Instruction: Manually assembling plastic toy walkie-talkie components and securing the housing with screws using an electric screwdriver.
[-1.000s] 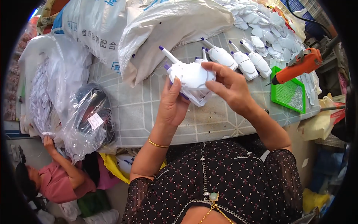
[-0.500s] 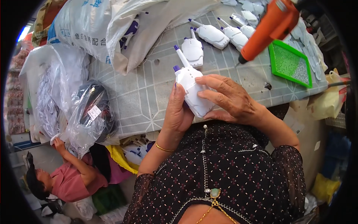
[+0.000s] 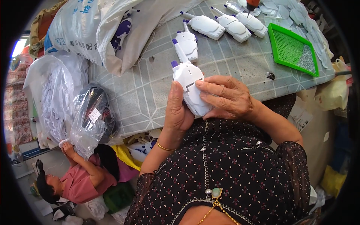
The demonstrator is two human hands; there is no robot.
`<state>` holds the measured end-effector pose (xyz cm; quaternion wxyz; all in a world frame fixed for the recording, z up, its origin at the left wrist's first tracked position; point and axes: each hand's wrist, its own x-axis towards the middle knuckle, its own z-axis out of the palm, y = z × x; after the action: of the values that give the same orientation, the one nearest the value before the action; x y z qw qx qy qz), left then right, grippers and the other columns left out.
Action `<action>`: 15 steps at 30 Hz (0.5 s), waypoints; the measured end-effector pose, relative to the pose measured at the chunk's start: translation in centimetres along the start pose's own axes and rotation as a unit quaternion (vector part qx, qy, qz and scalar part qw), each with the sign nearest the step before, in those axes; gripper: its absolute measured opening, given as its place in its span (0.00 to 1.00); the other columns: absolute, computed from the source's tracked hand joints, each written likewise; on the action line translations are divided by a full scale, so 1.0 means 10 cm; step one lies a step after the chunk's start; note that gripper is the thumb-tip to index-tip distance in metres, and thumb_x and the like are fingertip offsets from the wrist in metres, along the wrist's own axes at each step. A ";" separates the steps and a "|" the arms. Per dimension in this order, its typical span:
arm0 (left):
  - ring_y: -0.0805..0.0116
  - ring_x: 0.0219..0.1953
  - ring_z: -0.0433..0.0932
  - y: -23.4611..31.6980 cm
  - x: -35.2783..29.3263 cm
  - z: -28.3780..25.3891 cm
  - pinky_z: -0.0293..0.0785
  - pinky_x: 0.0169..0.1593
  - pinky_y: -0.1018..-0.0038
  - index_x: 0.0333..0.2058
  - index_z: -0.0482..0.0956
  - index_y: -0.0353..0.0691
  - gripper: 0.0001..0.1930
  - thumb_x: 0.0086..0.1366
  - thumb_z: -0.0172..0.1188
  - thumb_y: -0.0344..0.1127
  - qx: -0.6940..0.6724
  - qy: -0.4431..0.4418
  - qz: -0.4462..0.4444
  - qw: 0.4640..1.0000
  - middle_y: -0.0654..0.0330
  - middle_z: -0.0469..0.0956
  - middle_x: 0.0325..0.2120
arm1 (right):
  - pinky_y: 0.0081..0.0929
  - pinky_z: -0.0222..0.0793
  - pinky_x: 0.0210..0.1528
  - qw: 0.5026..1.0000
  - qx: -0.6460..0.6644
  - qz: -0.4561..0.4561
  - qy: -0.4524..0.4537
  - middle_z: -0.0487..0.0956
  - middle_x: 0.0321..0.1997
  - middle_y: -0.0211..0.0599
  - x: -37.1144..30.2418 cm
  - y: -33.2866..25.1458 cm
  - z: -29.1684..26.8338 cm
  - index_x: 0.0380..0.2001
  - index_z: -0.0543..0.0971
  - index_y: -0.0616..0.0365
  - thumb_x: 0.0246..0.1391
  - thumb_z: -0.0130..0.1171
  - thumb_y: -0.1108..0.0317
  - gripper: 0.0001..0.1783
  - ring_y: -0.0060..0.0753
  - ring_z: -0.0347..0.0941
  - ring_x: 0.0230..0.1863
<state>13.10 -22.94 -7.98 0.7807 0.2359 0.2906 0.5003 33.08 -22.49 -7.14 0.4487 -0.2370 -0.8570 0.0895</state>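
L forearm [image 3: 156, 155] angles fwd & slightly R; L wrist [image 3: 168, 135] approx. straight. L hand [image 3: 182, 114] cupped in a grip, L thumb [image 3: 174, 96] pointing fwd, other fingers mostly hidden. R elbow bent, R forearm [image 3: 278, 125] running diag. fwd-L. R hand [image 3: 237, 100] back-up, R fingers [image 3: 218, 90] slightly bent, pointing L, R thumb [image 3: 213, 113] lower, apart from them. Hands close tog.

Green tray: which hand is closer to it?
Right. In the picture, the right hand is below and left of the green tray; the left hand is farther left, on the far side of the white case.
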 end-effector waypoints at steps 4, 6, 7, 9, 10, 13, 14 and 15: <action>0.54 0.62 0.71 0.02 0.03 0.05 0.68 0.66 0.58 0.67 0.61 0.38 0.40 0.70 0.49 0.65 -0.007 0.011 0.021 1.000 0.46 0.70 0.62 | 0.40 0.76 0.55 0.999 -0.002 -0.010 0.048 0.80 0.58 0.49 -0.02 0.04 0.07 0.44 0.79 0.61 0.45 0.74 0.57 0.26 0.51 0.78 0.55; 0.54 0.62 0.72 0.03 0.05 0.05 0.69 0.66 0.58 0.67 0.61 0.38 0.40 0.69 0.50 0.65 -0.010 0.007 0.028 1.000 0.46 0.70 0.61 | 0.40 0.76 0.55 0.998 0.000 -0.012 0.058 0.80 0.57 0.49 0.00 0.03 0.08 0.44 0.79 0.60 0.45 0.74 0.57 0.26 0.51 0.78 0.54; 0.55 0.61 0.72 0.04 0.05 0.04 0.69 0.66 0.59 0.67 0.61 0.38 0.38 0.70 0.50 0.63 -0.028 -0.014 0.028 0.999 0.48 0.71 0.61 | 0.40 0.76 0.55 0.998 0.018 0.001 0.068 0.80 0.57 0.48 0.01 0.01 0.08 0.44 0.79 0.60 0.44 0.75 0.58 0.26 0.51 0.78 0.54; 0.57 0.61 0.73 0.04 0.06 0.03 0.69 0.66 0.59 0.66 0.62 0.38 0.37 0.72 0.50 0.62 -0.046 -0.036 0.029 0.998 0.50 0.72 0.60 | 0.40 0.76 0.55 0.996 0.037 0.014 0.078 0.80 0.56 0.48 0.01 0.00 0.09 0.44 0.78 0.59 0.44 0.75 0.59 0.26 0.51 0.78 0.54; 0.56 0.61 0.73 0.02 0.07 0.00 0.69 0.65 0.59 0.66 0.62 0.38 0.37 0.71 0.50 0.62 -0.067 -0.049 0.011 0.997 0.50 0.71 0.60 | 0.40 0.76 0.54 0.996 0.054 0.014 0.075 0.81 0.56 0.47 0.00 0.00 0.09 0.45 0.78 0.58 0.43 0.76 0.59 0.27 0.51 0.78 0.54; 0.56 0.60 0.73 0.00 0.06 0.01 0.69 0.65 0.59 0.66 0.62 0.38 0.38 0.71 0.49 0.63 -0.097 -0.066 -0.006 0.993 0.49 0.71 0.60 | 0.40 0.75 0.54 0.995 0.065 0.016 0.069 0.81 0.55 0.46 0.00 -0.03 0.11 0.45 0.78 0.57 0.42 0.76 0.60 0.27 0.52 0.77 0.55; 0.56 0.60 0.73 0.00 0.07 0.02 0.69 0.65 0.59 0.66 0.62 0.38 0.38 0.71 0.49 0.64 -0.107 -0.071 -0.007 0.992 0.49 0.71 0.60 | 0.40 0.75 0.55 0.996 0.057 0.019 0.066 0.80 0.56 0.45 0.01 -0.04 0.12 0.45 0.78 0.55 0.42 0.77 0.60 0.27 0.52 0.76 0.56; 0.56 0.60 0.73 0.02 0.06 0.04 0.69 0.65 0.59 0.66 0.62 0.38 0.38 0.71 0.49 0.64 -0.107 -0.072 -0.008 0.992 0.49 0.71 0.60 | 0.40 0.75 0.55 0.996 0.056 0.019 0.066 0.80 0.56 0.45 0.02 -0.05 0.10 0.45 0.78 0.55 0.42 0.77 0.60 0.27 0.52 0.76 0.56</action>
<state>13.43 -22.33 -7.74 0.8241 0.1842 0.1806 0.5044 31.99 -22.72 -7.37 0.5152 -0.2330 -0.8145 0.1303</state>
